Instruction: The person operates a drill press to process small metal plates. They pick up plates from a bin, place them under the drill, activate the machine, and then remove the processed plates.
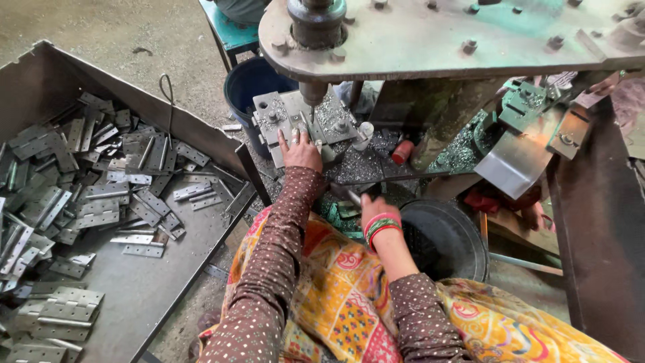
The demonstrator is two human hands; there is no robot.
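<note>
At the press, far centre: a heavy metal plate (443,37) with bolts overhangs the work area; a dark ram (314,27) comes down through it toward the die block (302,121).
Die block: grey steel, square-edged, with screws on top; it sits directly under the ram, with metal shavings (366,161) heaped just to its right.
Left hand (300,151): stretched far forward, palm down, fingers spread flat on the near edge of the die block. Whether a small part lies under the fingers cannot be told.
Right hand (375,205): nearer, right of the left hand, fingers curled together around a thin metal rod (349,195); red and green bangles at the wrist.
Sleeves: brown with small dots, over a yellow and orange patterned garment on the lap.
Tray (154,289), left: a large flat sheet-metal tray with raised walls, on the floor beside the person.
Hinges (101,195): many grey door hinges piled loosely in the tray, thickest at its far left, well apart from both hands.
Bucket (252,84), far: dark blue, just left of the die block.
Black tub (450,238), near right: round, just beside the right wrist.
Red cap (402,151): small, among the shavings right of the die block.
</note>
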